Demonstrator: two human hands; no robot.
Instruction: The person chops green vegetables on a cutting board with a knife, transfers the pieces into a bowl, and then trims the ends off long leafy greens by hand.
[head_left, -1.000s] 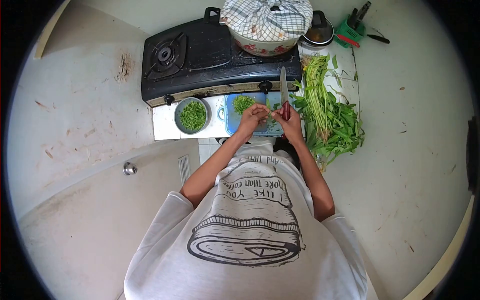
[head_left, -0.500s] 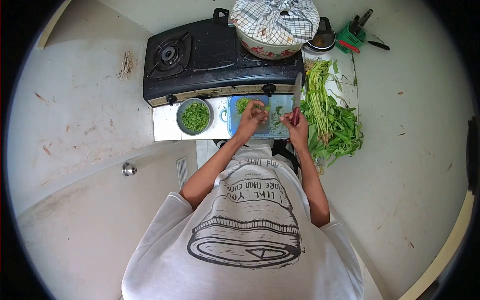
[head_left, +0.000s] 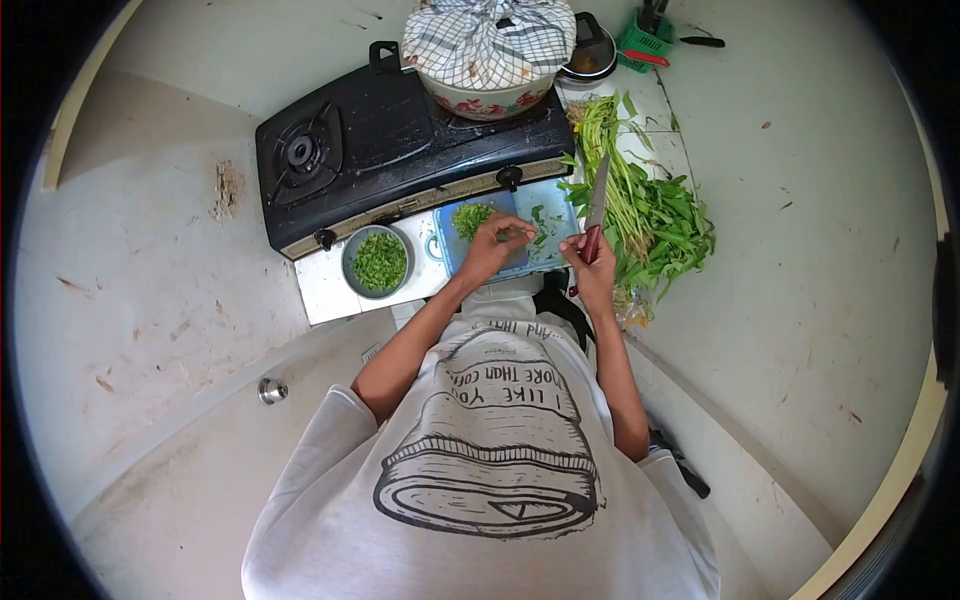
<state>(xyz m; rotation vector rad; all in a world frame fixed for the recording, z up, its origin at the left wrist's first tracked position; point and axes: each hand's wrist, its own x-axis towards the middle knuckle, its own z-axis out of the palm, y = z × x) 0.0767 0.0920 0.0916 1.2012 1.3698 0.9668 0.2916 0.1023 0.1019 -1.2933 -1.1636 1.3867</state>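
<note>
My right hand (head_left: 594,272) grips a knife (head_left: 594,240) by its dark red handle, with the blade pointing up and away from me. Over the blue cutting board (head_left: 508,262), my left hand (head_left: 492,248) has its fingers curled and the tips pinched together; whatever they hold is too small to make out. A pile of finely chopped greens (head_left: 470,219) lies on the board just beyond that hand. Loose leaf bits (head_left: 541,226) are scattered between both hands. To the left, a grey bowl (head_left: 347,272) holds more chopped greens.
A bunch of leafy green stalks (head_left: 655,215) lies right of the knife. Behind the board stands a black gas stove (head_left: 390,150), bearing a cloth-covered pot (head_left: 490,100). A green basket (head_left: 643,45) with knives and a lidded pan (head_left: 590,60) sit at the back right.
The view has turned and shifted, so the counter appears tilted. A green piece at my left fingertips no longer shows. The knife stays in my right hand.
</note>
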